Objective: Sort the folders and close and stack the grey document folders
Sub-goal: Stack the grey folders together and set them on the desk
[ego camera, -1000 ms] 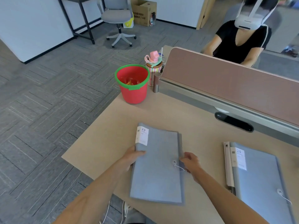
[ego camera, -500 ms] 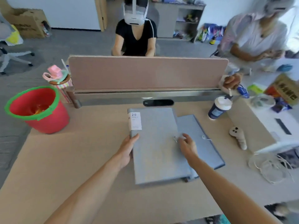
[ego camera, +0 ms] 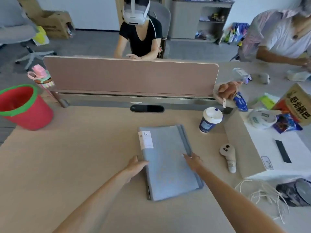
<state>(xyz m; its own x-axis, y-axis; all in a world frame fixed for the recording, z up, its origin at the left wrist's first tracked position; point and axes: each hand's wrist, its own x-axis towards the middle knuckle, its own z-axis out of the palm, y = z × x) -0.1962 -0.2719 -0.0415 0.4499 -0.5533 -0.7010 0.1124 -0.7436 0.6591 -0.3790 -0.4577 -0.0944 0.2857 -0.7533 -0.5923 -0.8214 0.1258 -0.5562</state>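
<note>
The top grey folder [ego camera: 168, 162] lies shut on another grey folder [ego camera: 186, 138], of which only a strip shows along the right edge, so the stack looks nearly squared, mid-counter [ego camera: 75, 157]. The left hand [ego camera: 135, 167] presses flat and unclenched against the spine side, and the right hand [ego camera: 193, 161] rests with loose fingers on the opposite edge, gripping nothing; together they seem placed to nudge the edges into line. A paper cup [ego camera: 210, 119] and a small soft toy [ego camera: 228, 157] stand apart to the right, clear of the work.
</note>
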